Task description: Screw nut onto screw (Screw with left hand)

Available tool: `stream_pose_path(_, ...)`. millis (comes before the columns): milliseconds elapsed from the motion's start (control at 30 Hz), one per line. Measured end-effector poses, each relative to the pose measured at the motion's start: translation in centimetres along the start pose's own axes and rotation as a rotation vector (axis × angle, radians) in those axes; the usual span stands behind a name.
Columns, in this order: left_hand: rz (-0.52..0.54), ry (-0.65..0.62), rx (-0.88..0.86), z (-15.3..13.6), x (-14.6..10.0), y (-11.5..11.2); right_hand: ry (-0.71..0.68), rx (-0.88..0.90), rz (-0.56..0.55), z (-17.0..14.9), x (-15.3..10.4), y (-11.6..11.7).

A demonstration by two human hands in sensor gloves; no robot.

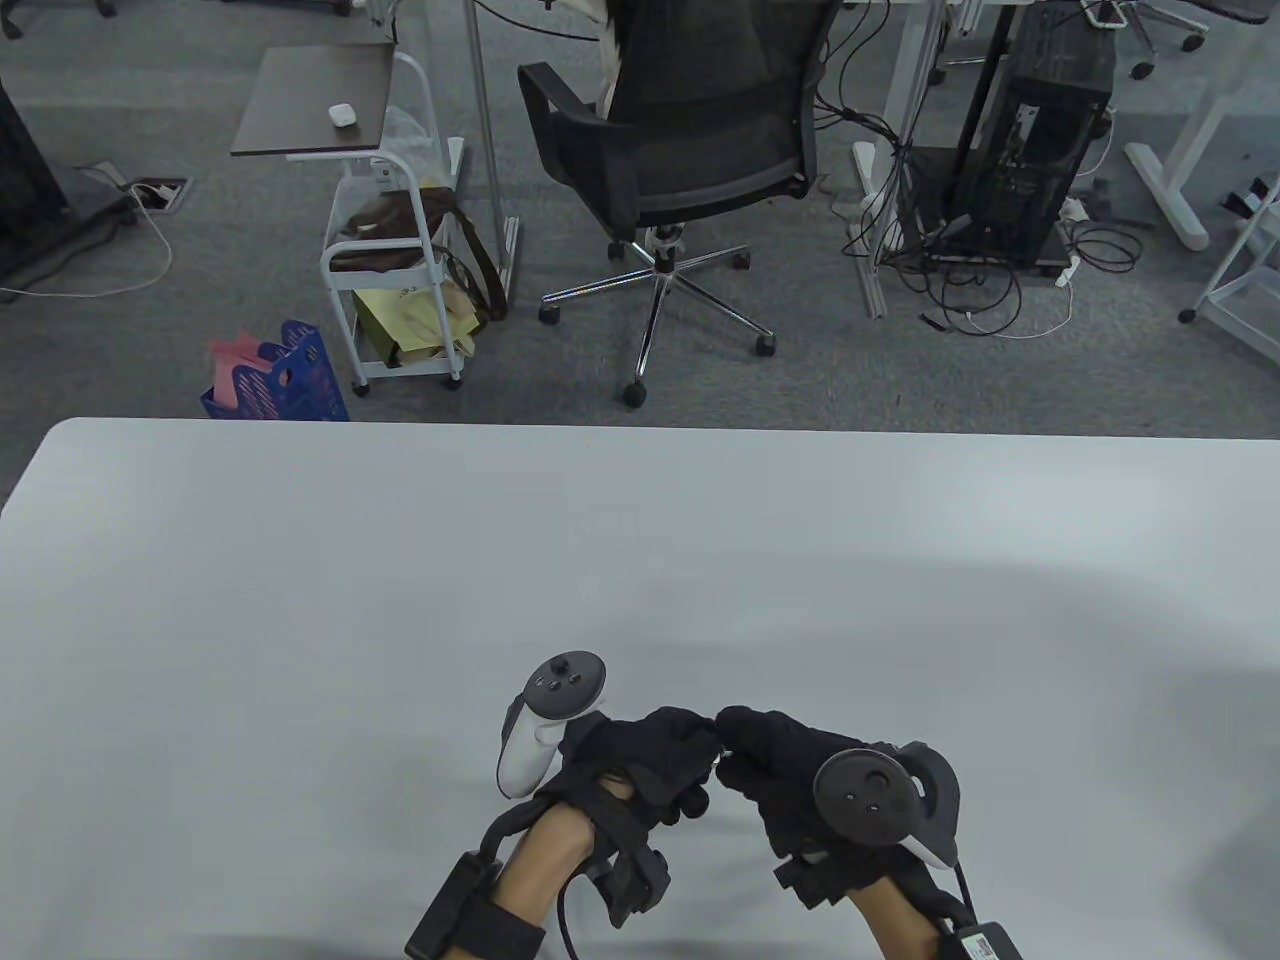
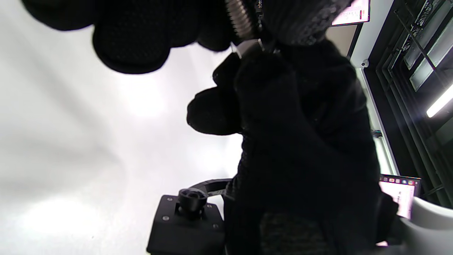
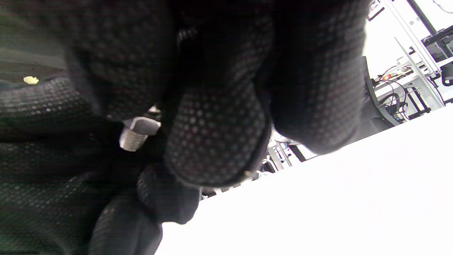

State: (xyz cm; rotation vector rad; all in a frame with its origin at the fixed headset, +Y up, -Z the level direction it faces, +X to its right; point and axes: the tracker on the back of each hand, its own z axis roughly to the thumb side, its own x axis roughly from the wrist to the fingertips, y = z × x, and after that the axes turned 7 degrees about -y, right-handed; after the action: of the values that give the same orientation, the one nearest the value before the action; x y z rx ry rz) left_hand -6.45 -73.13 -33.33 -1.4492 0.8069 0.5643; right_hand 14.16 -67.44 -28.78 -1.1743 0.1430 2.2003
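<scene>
Your two hands meet low in the table view, just right of centre, raised a little above the white desk (image 1: 300, 600). Your left hand (image 1: 650, 755) and your right hand (image 1: 790, 770) touch at the fingertips, and a small glint of metal shows between them.

In the left wrist view, at the top centre of the frame, the threaded shaft of the screw (image 2: 241, 19) runs down out of your left fingers (image 2: 131, 39), which curl round it. Just below the thread sits the nut (image 2: 247, 47), a pale metal piece held at the tips of your right hand's fingers (image 2: 269, 92); it sits on the thread.

In the right wrist view, left of centre, the nut (image 3: 139, 124) and a short stub of thread show between the dotted glove fingers (image 3: 216, 141). So both hands are closed: the left on the screw, the right on the nut.

Beyond the desk's far edge, in the upper part of the table view, stands a black office chair (image 1: 680, 140).
</scene>
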Motion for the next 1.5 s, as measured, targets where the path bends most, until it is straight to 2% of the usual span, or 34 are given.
stream_pose_path(200,-0.041,-0.009,-0.005,0.21,0.00,-0.02,-0.001,0.004,-0.005,0.05,0.01,0.01)
stream_pose_path(400,-0.003,-0.004,0.015,0.11,0.04,-0.10,0.003,0.006,-0.004,-0.02,-0.02,-0.02)
stream_pose_path(567,-0.050,-0.007,-0.007,0.19,0.04,-0.10,0.000,0.009,-0.006,0.04,-0.02,-0.04)
stream_pose_path(733,0.004,-0.007,0.011,0.15,-0.01,-0.06,0.002,0.007,-0.009,-0.01,-0.03,-0.06)
stream_pose_path(933,-0.044,-0.007,-0.007,0.22,0.02,-0.09,0.001,0.008,-0.011,0.02,-0.03,-0.03)
stream_pose_path(1100,0.004,-0.006,-0.001,0.06,-0.02,0.01,0.001,0.009,-0.009,0.00,-0.05,-0.03)
stream_pose_path(1333,-0.050,-0.010,-0.016,0.07,0.06,-0.08,0.002,0.010,-0.014,-0.02,-0.05,-0.06)
stream_pose_path(1500,-0.011,-0.005,0.011,0.13,0.07,-0.15,0.002,0.007,-0.008,-0.07,-0.05,-0.03)
